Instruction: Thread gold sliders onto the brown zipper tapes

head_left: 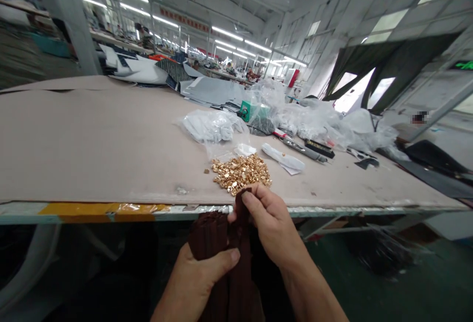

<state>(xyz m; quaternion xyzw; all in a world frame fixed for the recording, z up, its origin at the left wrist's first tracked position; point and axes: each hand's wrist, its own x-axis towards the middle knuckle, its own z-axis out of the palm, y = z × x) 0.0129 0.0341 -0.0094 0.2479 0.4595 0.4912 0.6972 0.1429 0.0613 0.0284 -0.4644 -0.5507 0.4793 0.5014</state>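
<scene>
My left hand (201,277) is wrapped round a thick bundle of dark brown strips (209,235), held upright just in front of the table edge. The thumb lies across the front of the bundle. Between thumb and fingers, my right hand (268,218) pinches the top end of one dark brown strip (242,223), which stands apart from the bundle's right side. Just beyond the right fingertips lies a heap of small shiny gold metal pieces (242,171). Whether a gold piece is on the pinched strip end cannot be made out.
Behind the heap lie a clear plastic bag with white contents (212,125), a folded white strip (284,158), a green box (254,111) and a grey tool (305,149). Crumpled plastic bags (325,122) spread to the right. The table's front edge (88,212) carries yellow tape.
</scene>
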